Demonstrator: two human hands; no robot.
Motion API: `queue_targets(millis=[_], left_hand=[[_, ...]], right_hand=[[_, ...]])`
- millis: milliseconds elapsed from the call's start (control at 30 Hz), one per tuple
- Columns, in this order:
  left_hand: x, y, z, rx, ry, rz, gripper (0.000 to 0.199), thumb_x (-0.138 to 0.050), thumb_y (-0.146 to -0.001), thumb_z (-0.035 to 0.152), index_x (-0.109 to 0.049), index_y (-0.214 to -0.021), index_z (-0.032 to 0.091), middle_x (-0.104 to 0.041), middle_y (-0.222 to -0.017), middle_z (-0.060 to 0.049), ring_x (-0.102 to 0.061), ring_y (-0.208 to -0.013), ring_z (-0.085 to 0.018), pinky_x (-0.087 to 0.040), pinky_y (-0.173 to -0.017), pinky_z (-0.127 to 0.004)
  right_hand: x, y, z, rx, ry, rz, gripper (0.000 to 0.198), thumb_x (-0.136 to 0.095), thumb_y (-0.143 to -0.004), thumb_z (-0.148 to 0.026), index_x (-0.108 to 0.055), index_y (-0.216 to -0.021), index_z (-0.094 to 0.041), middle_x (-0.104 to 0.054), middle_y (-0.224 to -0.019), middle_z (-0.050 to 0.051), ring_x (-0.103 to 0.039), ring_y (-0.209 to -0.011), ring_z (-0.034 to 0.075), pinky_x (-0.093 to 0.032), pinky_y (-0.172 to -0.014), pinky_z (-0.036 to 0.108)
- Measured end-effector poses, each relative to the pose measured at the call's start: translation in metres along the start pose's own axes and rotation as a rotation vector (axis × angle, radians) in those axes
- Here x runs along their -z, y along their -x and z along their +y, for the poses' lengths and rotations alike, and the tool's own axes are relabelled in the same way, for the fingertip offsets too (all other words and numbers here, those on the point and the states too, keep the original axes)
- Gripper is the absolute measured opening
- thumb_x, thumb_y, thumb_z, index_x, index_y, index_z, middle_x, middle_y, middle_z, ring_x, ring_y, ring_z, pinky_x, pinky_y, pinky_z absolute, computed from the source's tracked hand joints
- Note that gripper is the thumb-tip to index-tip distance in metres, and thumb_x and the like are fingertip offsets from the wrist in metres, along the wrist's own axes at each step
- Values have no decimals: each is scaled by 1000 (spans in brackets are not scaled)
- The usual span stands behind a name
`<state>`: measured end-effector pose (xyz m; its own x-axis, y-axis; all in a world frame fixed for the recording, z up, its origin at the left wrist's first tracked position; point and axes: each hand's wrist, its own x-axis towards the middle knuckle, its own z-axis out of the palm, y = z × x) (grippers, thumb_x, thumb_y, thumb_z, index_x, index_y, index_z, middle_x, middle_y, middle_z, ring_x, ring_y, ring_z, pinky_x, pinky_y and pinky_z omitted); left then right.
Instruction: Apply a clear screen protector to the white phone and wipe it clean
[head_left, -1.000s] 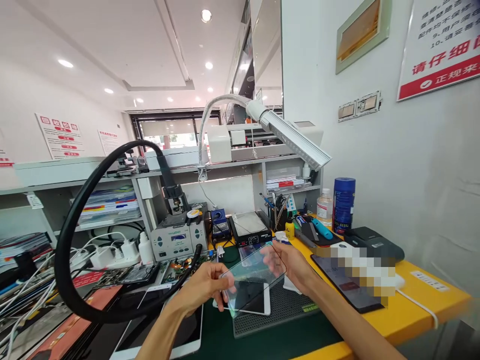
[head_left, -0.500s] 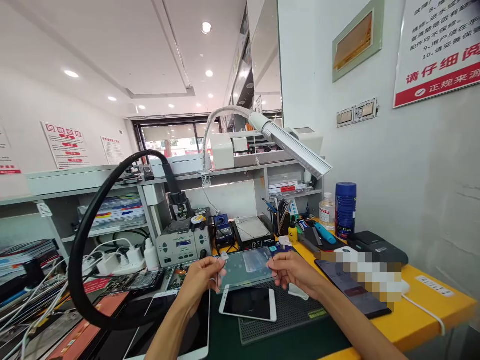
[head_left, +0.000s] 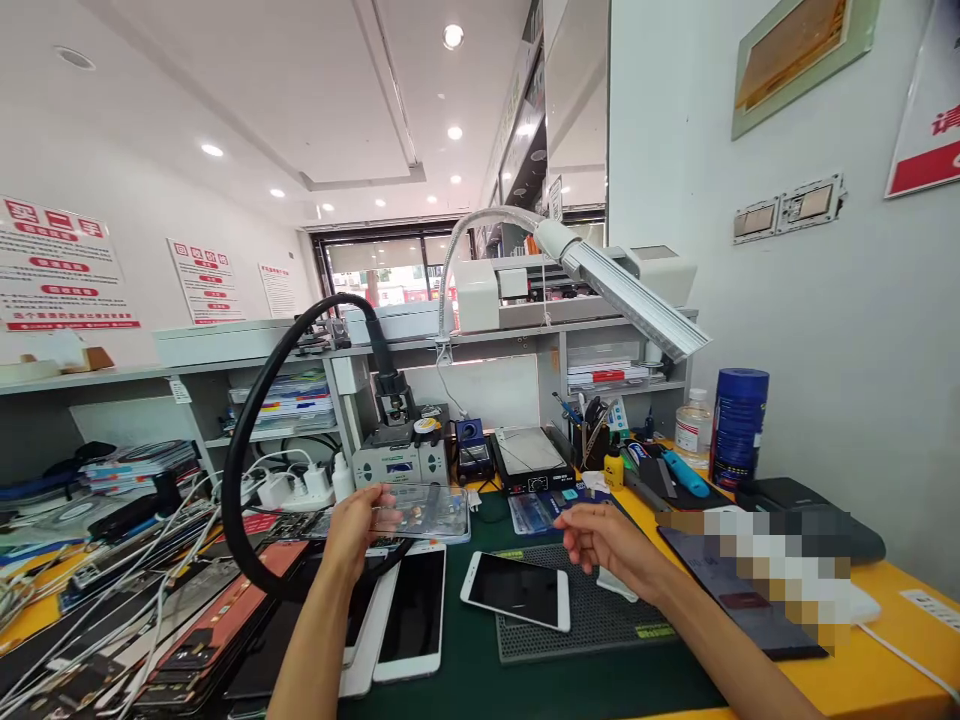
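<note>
My left hand point(head_left: 365, 520) grips the near-left end of a clear rectangular plastic panel point(head_left: 435, 512), held raised over the left side of the mat. Whether the panel is a case or a cover I cannot tell. Loosely bent and with nothing visible in them, the fingers of my right hand point(head_left: 604, 545) hover above the grey ridged pad point(head_left: 585, 635). A white phone with a dark screen point(head_left: 517, 590) lies face up, partly on that pad. Beneath my right hand a small white piece point(head_left: 616, 585) shows in part. Behind it lies a blue clear-fronted packet point(head_left: 534, 512).
To the left lie a white tablet point(head_left: 411, 612), stacked phone parts point(head_left: 225, 620) and cables. A thick black hose point(head_left: 240, 480) arches over them. A hot plate point(head_left: 529, 460), tool holder point(head_left: 589, 440) and yellow bottle point(head_left: 613, 468) stand behind; a dark sheet point(head_left: 739, 590) lies right.
My right hand has let go of the clear panel, which my left hand has carried leftward. The blue packet now shows uncovered on the mat. The view has turned left.
</note>
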<state>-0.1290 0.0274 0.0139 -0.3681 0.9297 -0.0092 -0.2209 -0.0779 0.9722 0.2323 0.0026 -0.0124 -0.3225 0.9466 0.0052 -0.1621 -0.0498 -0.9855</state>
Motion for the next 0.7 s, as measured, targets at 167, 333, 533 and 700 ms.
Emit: queue_targets(millis=[167, 333, 533, 700], left_hand=[[-7, 7, 2, 30, -4, -32, 12, -57, -85, 16, -62, -94, 10, -66, -67, -3, -63, -44, -12, -49, -39, -20], [-44, 31, -11, 138, 0, -249, 14, -60, -85, 17, -62, -96, 9, -71, -74, -8, -67, -48, -16, -57, -48, -28], [-80, 54, -31, 226, 17, -366, 13, -59, -86, 18, -60, -96, 9, -73, -82, -12, -71, -55, -20, -60, -52, -30], [-81, 55, -30, 264, 54, -357, 13, -59, -87, 18, -59, -98, 9, -73, -82, -12, -71, -55, -20, -60, -53, -29]], right_hand=[[-1, 2, -3, 5, -29, 17, 25, -66, -82, -37, -68, -83, -11, -63, -67, 3, -59, -55, 12, -43, -45, 19], [-4, 7, -8, 12, -28, 12, 38, -68, -82, -36, -65, -112, -13, -70, -83, 9, -64, -57, 13, -45, -46, 21], [-8, 9, -7, 57, -30, -56, 52, -74, -76, -32, -62, -123, -16, -72, -99, 12, -69, -64, 17, -48, -49, 24], [-6, 5, -1, 32, 28, -86, 33, -76, -71, -30, -73, -96, -8, -73, -90, 14, -68, -61, 17, -48, -47, 22]])
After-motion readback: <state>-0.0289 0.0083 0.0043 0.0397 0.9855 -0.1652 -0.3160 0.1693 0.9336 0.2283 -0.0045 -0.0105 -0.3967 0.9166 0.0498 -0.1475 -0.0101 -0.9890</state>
